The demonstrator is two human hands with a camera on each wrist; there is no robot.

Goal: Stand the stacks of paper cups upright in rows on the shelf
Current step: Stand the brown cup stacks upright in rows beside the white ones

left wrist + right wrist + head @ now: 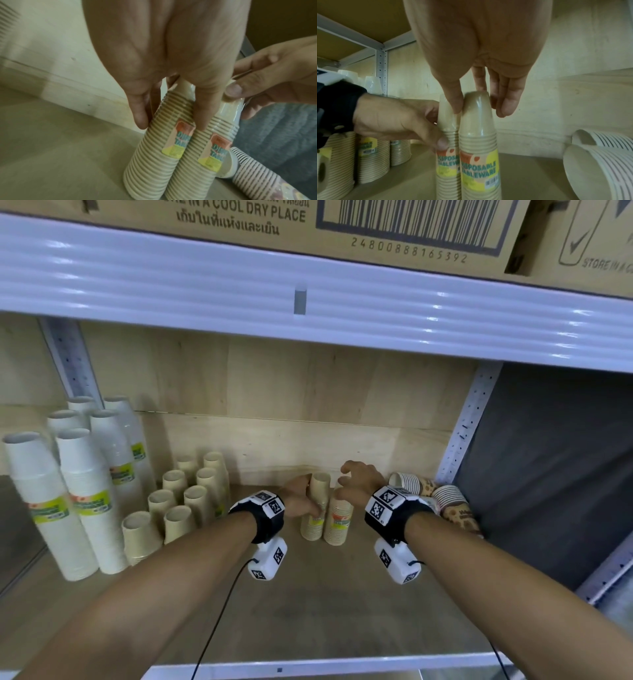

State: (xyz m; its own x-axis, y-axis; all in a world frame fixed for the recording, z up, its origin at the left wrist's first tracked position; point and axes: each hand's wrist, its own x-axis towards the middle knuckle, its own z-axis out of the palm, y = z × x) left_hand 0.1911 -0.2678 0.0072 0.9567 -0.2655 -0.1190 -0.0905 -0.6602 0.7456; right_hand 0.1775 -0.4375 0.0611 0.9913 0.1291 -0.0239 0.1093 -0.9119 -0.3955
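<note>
Two wrapped stacks of tan paper cups stand upright, mouths down, side by side in the middle of the shelf (325, 611). My left hand (310, 501) grips the left stack (312, 525) around its upper half; in the left wrist view the thumb lies between the two stacks (154, 155). My right hand (479, 108) pinches the top of the right stack (479, 142) between thumb and fingers. From the head camera the right hand (342, 484) sits over that stack (339, 525).
Tall white cup stacks (82, 501) and rows of tan stacks (178, 501) stand at the left. Striped and patterned cup stacks (442, 498) lie on their sides by the right upright (469, 419). A white beam (308, 302) with cardboard boxes hangs overhead.
</note>
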